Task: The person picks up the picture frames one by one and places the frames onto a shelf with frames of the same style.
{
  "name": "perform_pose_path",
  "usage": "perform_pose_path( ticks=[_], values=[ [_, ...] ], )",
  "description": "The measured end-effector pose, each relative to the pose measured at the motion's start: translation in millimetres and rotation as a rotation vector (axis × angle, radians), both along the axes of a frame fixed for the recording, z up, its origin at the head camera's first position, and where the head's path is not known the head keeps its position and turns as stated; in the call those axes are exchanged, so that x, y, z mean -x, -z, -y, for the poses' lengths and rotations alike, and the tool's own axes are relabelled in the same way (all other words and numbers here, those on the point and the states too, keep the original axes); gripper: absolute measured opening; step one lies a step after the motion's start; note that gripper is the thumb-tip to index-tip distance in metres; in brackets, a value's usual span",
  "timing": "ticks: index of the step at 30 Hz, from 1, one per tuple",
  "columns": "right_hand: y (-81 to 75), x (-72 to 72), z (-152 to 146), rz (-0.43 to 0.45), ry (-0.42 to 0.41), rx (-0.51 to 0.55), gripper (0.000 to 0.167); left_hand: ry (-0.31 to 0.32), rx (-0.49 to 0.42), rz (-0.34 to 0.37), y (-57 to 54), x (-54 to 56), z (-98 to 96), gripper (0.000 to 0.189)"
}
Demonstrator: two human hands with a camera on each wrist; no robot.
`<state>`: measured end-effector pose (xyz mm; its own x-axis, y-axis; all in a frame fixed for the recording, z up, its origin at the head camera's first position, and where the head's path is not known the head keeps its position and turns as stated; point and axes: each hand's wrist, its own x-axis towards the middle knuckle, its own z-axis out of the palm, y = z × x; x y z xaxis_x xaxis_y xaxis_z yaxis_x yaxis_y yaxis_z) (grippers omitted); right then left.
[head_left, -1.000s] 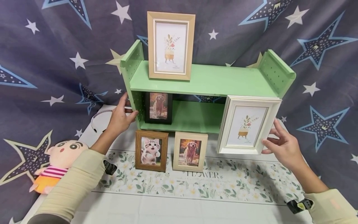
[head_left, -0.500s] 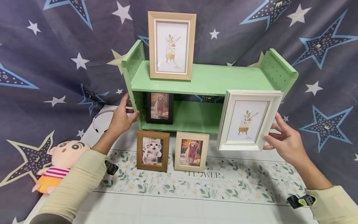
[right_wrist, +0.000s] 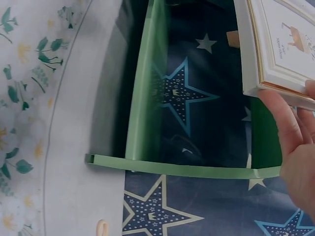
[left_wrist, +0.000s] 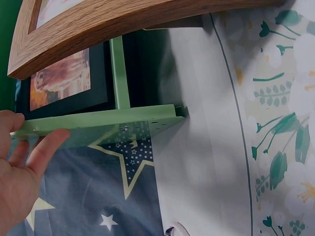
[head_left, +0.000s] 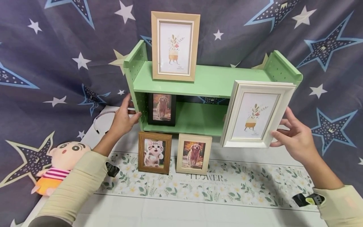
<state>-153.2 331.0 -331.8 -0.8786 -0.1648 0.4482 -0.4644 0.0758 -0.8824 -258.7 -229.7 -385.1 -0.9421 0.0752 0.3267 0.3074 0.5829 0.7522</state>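
On the right in the head view, my right hand [head_left: 299,135] grips a white picture frame [head_left: 228,138] by its lower right side, thumb in front and fingers behind. The frame is tilted and overlaps the right end of a green two-tier shelf [head_left: 224,78]. A brown tab [right_wrist: 233,39] sticks out behind it in the right wrist view. My left hand [head_left: 123,116] touches the shelf's left side panel [left_wrist: 98,118], fingers spread along the outer side and thumb at the front edge. A light wood picture frame [head_left: 174,77] stands on the upper tier, a black one [head_left: 173,110] below.
A brown picture frame [head_left: 140,151] with a kitten photo and a pale one [head_left: 208,157] with a dog photo stand before the shelf. They are on a floral runner [head_left: 170,192]. A plush doll [head_left: 55,173] sits at left, and a star-patterned curtain [head_left: 93,41] hangs behind.
The white picture frame has risen and shifted right in my right hand, tilting more. My left hand has stayed at the shelf's side.
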Motion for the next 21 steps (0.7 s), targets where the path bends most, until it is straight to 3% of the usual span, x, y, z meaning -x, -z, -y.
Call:
perform_pose_path(
  ticks=[17, 21],
  values=[
    [-29.5, 6.0, 0.0, -0.067, -0.046, 0.062, 0.098, 0.001, 0.003, -0.003, 0.3, -0.4, -0.4, 0.088],
    [-35.3, 5.8, 0.3, -0.062, -0.026, 0.056, 0.097, 0.004, 0.001, -0.002, 0.6, -0.1, -0.4, 0.088]
  ],
)
